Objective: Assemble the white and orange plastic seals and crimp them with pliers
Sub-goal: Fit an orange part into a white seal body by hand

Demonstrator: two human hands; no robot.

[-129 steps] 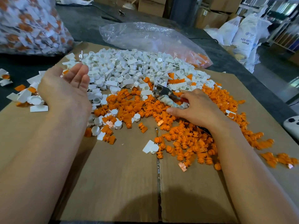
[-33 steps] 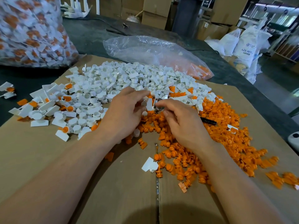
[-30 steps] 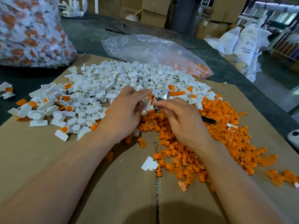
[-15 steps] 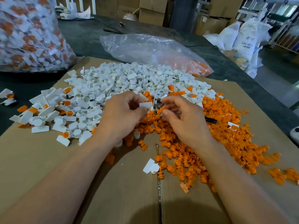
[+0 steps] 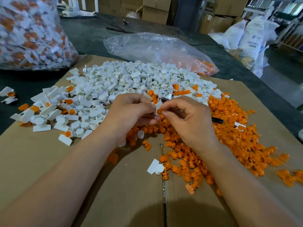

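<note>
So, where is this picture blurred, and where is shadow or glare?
Head view: the big bag of seals far left is smeared; the left hand, holding a white piece, and the right hand, pinching an orange plug, look sharp. Head view: a soft shadow darkens the cardboard at bottom centre; the clear bag shows pale glare.

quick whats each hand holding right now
Left hand: closed, pinching a white seal body.
Right hand: closed, pinching an orange insert against it.
</note>
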